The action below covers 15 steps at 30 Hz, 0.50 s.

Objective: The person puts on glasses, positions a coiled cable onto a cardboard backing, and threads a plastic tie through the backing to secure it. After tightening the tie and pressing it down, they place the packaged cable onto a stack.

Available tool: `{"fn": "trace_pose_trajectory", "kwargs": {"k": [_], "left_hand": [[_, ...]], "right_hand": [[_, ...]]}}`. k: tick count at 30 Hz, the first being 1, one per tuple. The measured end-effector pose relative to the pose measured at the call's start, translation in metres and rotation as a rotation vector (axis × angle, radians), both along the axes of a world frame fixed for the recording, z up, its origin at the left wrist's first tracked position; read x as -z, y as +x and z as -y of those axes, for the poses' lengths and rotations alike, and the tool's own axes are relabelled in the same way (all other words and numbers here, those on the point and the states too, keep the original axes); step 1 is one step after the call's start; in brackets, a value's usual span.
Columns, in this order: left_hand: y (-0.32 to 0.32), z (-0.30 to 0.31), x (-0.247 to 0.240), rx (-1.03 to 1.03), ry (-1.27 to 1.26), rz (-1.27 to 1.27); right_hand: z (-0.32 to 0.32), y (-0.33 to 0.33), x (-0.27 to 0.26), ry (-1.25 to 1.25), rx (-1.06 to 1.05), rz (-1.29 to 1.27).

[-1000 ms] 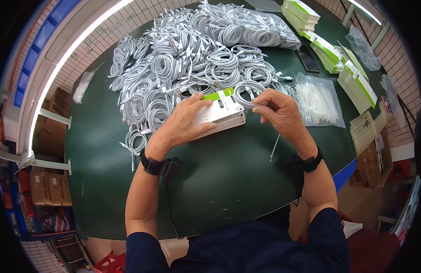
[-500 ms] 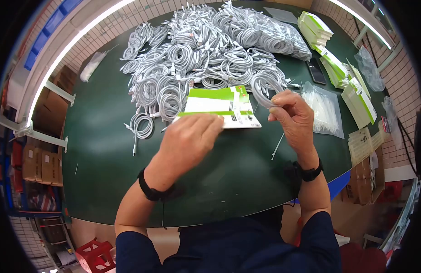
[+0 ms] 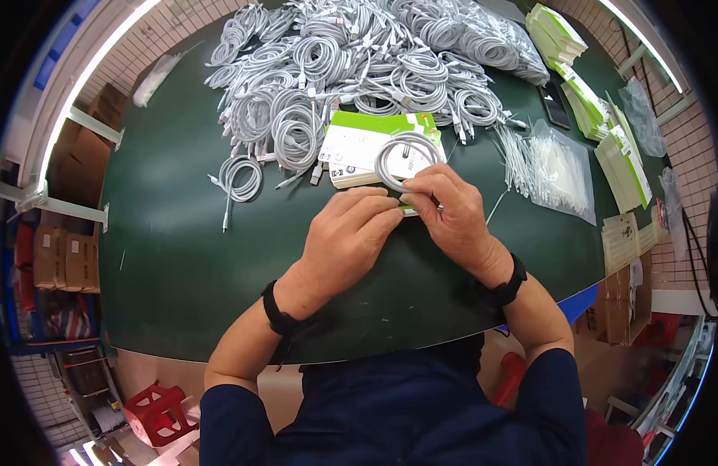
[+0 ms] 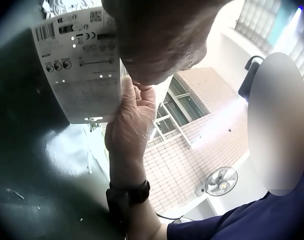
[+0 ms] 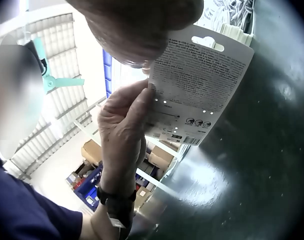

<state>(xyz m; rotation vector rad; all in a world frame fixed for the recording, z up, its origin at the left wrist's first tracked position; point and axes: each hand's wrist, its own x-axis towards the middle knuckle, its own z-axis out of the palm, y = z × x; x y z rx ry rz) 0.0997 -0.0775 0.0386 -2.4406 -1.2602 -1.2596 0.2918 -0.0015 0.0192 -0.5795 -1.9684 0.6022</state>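
My right hand (image 3: pixel 456 213) pinches a coiled grey-white cable (image 3: pixel 382 167) at its lower side. My left hand (image 3: pixel 347 237) reaches in from the left, its fingertips right beside the right hand's. Between the hands is a printed packaging card, edge-on from above, its green edge (image 3: pixel 409 210) just showing. In the left wrist view the card's white back (image 4: pixel 87 92) has a barcode, and a slotted hang hole shows at its lower end. My left hand (image 5: pixel 119 120) pinches the card's side in the right wrist view. Behind the coil lies a stack of green-and-white cards (image 3: pixel 366 123).
A large heap of coiled cables (image 3: pixel 320 70) covers the back of the table, with one loose coil (image 3: pixel 238 180) at the left. Cable ties (image 3: pixel 557 171) in a clear bag, a phone (image 3: pixel 555 105) and more card stacks (image 3: pixel 623 167) lie at the right.
The left hand has gone from resting on the card stack to pinching a card taken nearer the body. The right hand has brought the cable coil left and down, over that card.
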Motion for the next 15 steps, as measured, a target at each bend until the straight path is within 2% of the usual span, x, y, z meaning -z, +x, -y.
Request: {"fn": "trace_pose_trajectory", "kwargs": {"k": [1, 4, 5, 8, 9, 12, 15], "left_hand": [[-0.002, 0.004, -0.006, 0.007, 0.035, 0.032], [-0.004, 0.024, -0.002, 0.086, -0.131, 0.245], [-0.003, 0.037, 0.000, 0.098, -0.395, 0.350], [0.002, 0.048, 0.001, 0.117, -1.202, 1.017], [0.000, 0.047, 0.011, 0.153, -1.224, 1.002], [-0.006, 0.049, 0.022, 0.248, -1.466, 1.684], [-0.002, 0.050, 0.018, 0.173, -1.464, 1.773]], "right_hand": [[-0.001, 0.000, 0.000, -0.002, -0.001, -0.005], [-0.002, -0.001, -0.001, -0.022, -0.002, -0.011], [-0.003, 0.000, 0.000, -0.015, -0.008, -0.009], [-0.003, 0.001, 0.001, 0.002, -0.044, 0.001], [-0.001, 0.002, 0.002, 0.001, -0.062, 0.006], [0.004, 0.003, 0.001, 0.001, -0.108, 0.013], [0.009, 0.003, 0.002, 0.023, -0.144, 0.022]]}}
